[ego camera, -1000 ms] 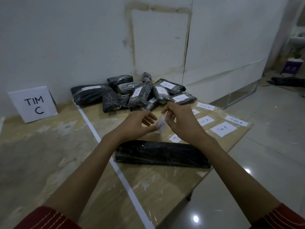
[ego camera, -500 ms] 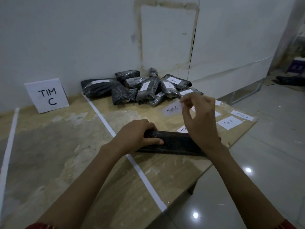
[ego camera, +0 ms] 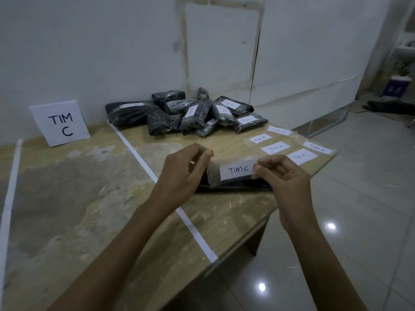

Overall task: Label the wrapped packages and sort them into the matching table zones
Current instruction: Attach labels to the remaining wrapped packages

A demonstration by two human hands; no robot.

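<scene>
A white label reading "TIM C" (ego camera: 238,169), stuck on clear tape, is stretched between both hands. My right hand (ego camera: 284,177) pinches its right end. My left hand (ego camera: 185,173) pinches the tape's left end. Just under the label lies a long black wrapped package (ego camera: 235,187), mostly hidden by my hands. A pile of several black wrapped packages (ego camera: 193,115), some with white labels, sits at the back by the wall. Several loose labels (ego camera: 275,147) reading "TIM A" and "TIM B" lie on the table to the right.
A standing white card "TIM C" (ego camera: 59,122) marks the zone at the left. White tape lines (ego camera: 139,153) divide the wooden table (ego camera: 78,198). The table's right edge drops to a tiled floor (ego camera: 359,209). A white wall runs behind.
My left hand left the long package and took the label's left end. My right hand brought the label down from above, so it now hangs stretched just over the package.
</scene>
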